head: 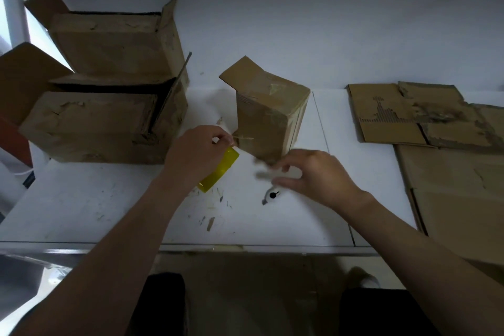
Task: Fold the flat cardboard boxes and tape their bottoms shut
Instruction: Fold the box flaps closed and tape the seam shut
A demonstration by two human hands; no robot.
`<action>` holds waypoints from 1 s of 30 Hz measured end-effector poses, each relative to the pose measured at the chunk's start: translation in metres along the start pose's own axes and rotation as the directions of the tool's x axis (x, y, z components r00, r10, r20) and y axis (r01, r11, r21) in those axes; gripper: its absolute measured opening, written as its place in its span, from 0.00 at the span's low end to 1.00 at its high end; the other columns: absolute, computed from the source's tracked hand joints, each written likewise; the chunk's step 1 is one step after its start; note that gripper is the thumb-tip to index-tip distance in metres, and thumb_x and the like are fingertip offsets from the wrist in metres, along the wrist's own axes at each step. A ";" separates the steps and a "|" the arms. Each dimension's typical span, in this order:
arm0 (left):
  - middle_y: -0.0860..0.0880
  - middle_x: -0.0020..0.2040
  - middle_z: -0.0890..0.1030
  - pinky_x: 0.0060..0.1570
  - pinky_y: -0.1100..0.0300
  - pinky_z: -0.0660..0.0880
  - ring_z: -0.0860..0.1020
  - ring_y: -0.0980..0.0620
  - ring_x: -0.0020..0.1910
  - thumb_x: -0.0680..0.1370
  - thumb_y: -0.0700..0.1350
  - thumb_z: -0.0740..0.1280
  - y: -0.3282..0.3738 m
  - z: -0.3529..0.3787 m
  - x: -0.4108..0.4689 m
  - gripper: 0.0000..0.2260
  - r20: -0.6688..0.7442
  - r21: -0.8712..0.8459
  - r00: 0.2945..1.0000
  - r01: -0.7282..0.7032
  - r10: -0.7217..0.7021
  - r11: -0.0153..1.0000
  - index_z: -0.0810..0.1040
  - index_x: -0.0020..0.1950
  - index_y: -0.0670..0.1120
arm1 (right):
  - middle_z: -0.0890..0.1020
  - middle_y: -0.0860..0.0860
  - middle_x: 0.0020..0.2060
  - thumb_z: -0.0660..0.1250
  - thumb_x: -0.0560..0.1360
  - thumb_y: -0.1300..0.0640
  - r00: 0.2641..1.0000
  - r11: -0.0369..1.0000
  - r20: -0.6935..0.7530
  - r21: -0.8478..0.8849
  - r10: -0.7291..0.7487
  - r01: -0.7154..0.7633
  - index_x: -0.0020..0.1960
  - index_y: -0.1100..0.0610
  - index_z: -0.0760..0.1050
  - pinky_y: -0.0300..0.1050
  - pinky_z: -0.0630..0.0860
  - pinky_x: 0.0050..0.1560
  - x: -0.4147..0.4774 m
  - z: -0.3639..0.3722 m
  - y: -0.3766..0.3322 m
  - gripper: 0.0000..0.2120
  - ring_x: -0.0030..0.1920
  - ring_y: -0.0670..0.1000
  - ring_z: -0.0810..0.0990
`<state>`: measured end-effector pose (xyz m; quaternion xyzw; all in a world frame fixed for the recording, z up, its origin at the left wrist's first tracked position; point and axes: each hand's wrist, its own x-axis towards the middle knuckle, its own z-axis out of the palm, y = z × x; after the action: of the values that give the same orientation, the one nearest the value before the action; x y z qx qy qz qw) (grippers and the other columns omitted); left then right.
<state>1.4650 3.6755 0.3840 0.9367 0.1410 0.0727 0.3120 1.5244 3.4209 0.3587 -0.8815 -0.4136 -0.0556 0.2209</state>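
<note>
The left hand (199, 153) pinches a pale tape strip (243, 138) at the upright brown cardboard box's (270, 117) eight o'clock, while the right hand's (317, 174) half-curled fingers are too blurred to tell what they hold, so the strip may stick crooked.

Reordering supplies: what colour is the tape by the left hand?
Translucent yellow tape roll, best in the head view.

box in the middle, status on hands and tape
Left hand pinches tape at box side. Right hand blurred at box base, grip unclear. Yellow roll and cutter lie beside hands.
</note>
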 end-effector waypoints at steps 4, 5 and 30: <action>0.55 0.51 0.79 0.44 0.58 0.69 0.76 0.55 0.46 0.82 0.54 0.62 0.007 0.000 0.000 0.10 -0.104 -0.076 0.993 0.040 -0.048 0.996 0.83 0.54 0.55 | 0.82 0.52 0.48 0.73 0.78 0.48 0.859 0.985 -0.481 -0.090 -0.175 0.150 0.52 0.55 0.84 0.52 0.76 0.40 0.020 -0.025 -0.003 0.10 0.46 0.55 0.79; 0.55 0.50 0.79 0.42 0.59 0.68 0.75 0.56 0.45 0.82 0.54 0.63 0.009 0.000 0.001 0.09 -0.121 -0.109 0.991 0.050 -0.064 0.993 0.82 0.52 0.55 | 0.81 0.54 0.51 0.73 0.77 0.49 0.826 0.986 -0.540 -0.110 -0.163 0.123 0.54 0.56 0.84 0.53 0.76 0.44 0.027 -0.030 -0.001 0.12 0.48 0.57 0.78; 0.55 0.49 0.81 0.45 0.56 0.78 0.80 0.53 0.46 0.79 0.55 0.68 0.021 0.002 0.002 0.08 0.027 -0.544 0.982 0.172 -0.187 0.822 0.84 0.51 0.54 | 0.74 0.53 0.68 0.76 0.73 0.52 0.896 0.985 -0.434 0.169 0.098 -0.025 0.64 0.59 0.76 0.48 0.65 0.70 0.083 0.011 0.012 0.23 0.73 0.61 0.62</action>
<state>1.4722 3.6589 0.3949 0.7912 0.2062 0.0928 0.5682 1.5870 3.4774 0.3678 -0.8383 -0.3278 -0.2133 0.3800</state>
